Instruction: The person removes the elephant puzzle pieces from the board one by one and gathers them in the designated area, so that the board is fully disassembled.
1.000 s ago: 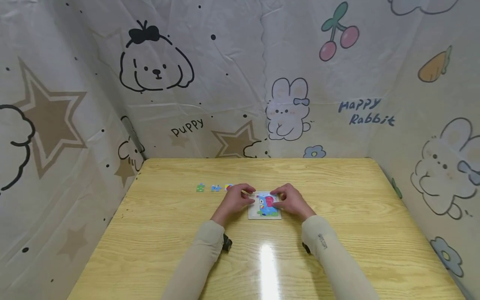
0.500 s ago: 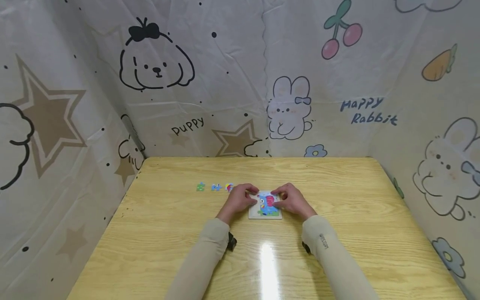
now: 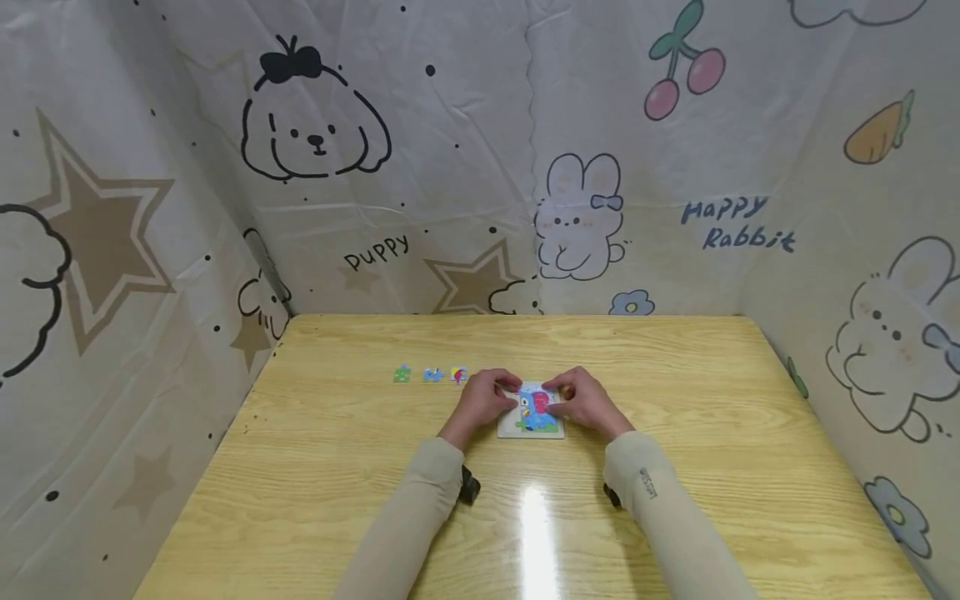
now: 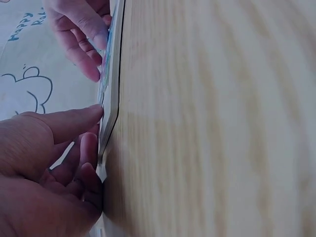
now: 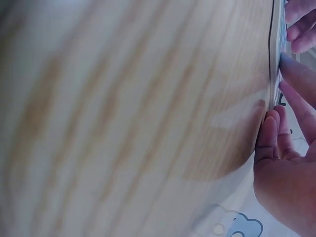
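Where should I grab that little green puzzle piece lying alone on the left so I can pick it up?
Pinch the green puzzle piece by its two opposite edges, coming straight down from above. It lies flat on the table with bare wood all round, so probably only the thin edges give fingers a hold. The left hand is nearer.

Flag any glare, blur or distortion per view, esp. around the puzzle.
Head: sharp; wide-angle bend at the edges; glare streak on the table near the puzzle, which itself stays readable between the left hand and right hand. Left wrist: grazing angle, puzzle edge-on, wood grain smeared soft. Right wrist: wood heavily blurred, puzzle only a sliver at the frame edge.
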Demonstrator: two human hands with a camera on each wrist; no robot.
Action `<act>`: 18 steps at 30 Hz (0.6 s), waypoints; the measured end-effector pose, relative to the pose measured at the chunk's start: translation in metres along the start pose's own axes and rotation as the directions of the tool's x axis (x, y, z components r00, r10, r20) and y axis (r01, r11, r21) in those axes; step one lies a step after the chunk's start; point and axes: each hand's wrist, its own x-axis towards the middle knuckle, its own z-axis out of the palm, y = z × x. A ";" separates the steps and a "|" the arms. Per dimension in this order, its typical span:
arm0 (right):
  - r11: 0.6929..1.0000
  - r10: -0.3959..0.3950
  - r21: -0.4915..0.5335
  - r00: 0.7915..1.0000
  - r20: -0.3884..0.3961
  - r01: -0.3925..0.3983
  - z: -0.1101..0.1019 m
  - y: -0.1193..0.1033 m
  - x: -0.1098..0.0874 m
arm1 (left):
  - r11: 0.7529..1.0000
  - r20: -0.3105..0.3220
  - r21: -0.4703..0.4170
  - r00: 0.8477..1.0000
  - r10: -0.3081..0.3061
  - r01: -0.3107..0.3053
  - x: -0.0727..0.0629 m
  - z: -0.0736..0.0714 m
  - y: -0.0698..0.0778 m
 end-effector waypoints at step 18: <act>0.999 0.035 0.016 0.997 -0.066 -0.034 0.010 -0.007 0.003 | 0.999 -0.039 -0.003 0.998 -0.048 0.047 0.002 0.002 0.002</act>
